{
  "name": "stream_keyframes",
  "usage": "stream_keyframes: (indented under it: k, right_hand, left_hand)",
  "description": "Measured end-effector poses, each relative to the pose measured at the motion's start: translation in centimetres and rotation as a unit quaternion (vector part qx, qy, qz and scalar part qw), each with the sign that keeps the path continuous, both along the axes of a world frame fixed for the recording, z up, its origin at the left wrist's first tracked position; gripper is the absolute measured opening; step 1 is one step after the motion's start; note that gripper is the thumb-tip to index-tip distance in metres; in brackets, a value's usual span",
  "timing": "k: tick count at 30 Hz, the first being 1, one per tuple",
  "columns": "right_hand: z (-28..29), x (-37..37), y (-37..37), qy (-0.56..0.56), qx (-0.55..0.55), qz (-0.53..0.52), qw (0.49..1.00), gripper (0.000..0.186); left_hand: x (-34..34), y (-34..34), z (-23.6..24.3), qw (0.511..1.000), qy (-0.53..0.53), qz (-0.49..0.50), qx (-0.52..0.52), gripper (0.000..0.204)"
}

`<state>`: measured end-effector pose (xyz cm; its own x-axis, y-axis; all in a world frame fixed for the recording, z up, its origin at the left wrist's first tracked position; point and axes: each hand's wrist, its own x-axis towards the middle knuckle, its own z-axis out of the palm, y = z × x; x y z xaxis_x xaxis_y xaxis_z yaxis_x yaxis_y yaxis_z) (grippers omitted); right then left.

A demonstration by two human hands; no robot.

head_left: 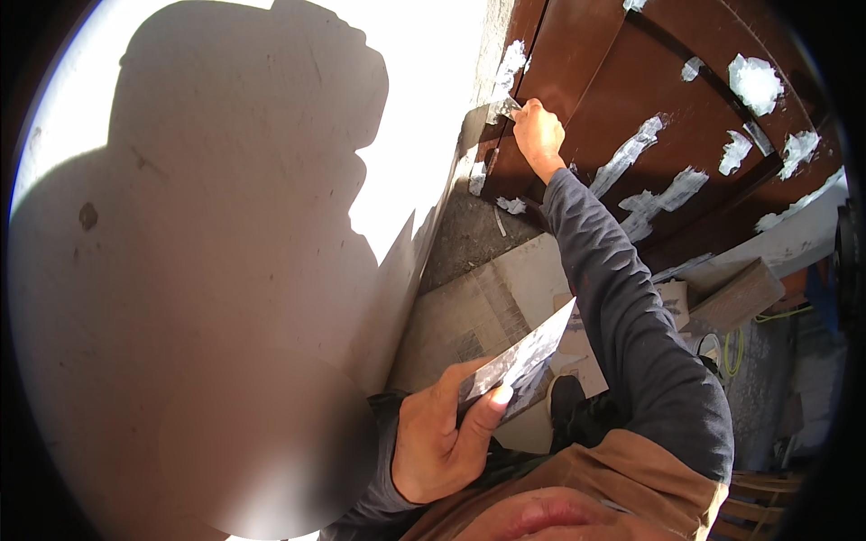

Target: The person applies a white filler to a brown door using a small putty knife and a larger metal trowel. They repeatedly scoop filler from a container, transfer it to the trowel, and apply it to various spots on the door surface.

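Observation:
My left hand point(437, 433) grips a flat metal plate point(523, 352), smeared with pale filler, low in the middle of the view. My right hand point(538, 135) is reached up, fingers closed on a small putty knife point(510, 108) at the left edge of a brown wooden panel point(595, 99), where a white filler patch point(505, 63) lies. More white patches and streaks point(631, 153) are spread over the panel.
A pale wall point(244, 216) with my shadow on it fills the left. Cardboard sheets point(469, 316) lie on the floor near my shoes point(566, 401). A board point(740, 293) and yellow-green hose point(735, 352) are at the right.

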<state>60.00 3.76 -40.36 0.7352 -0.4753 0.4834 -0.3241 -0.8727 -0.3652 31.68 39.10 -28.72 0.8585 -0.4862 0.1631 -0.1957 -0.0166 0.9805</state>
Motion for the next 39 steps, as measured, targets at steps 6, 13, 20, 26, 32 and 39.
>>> stream_keyframes:
  k: [6,13,20,26,32,39]
  right_hand:
    - [-2.4,0.1,0.1,0.065,0.011,0.051,0.997,0.022]
    - [-3.4,0.3,0.1,0.063,0.038,-0.019,0.997,0.024]
    - [-3.1,0.2,0.0,0.045,-0.026,0.004,0.999,0.024]
    - [-3.8,0.5,-0.1,0.068,-0.028,0.046,0.996,0.023]
    - [-3.8,0.5,0.6,0.089,-0.005,0.008,0.996,0.022]
    - [-2.1,0.8,0.3,0.020,-0.002,0.022,1.000,0.025]
  left_hand:
    - [0.0,0.1,-0.1,1.000,-0.015,0.002,-0.002,0.030]
    - [0.1,0.3,-0.2,1.000,0.008,0.018,-0.007,0.030]
    - [0.1,0.1,-0.4,1.000,0.015,0.021,-0.009,0.030]
    - [0.0,0.0,-0.3,1.000,0.010,0.009,-0.006,0.029]
    - [0.0,-0.2,-0.2,1.000,0.016,0.018,-0.009,0.029]
    - [0.1,-0.3,-0.2,0.999,0.042,0.022,-0.026,0.029]
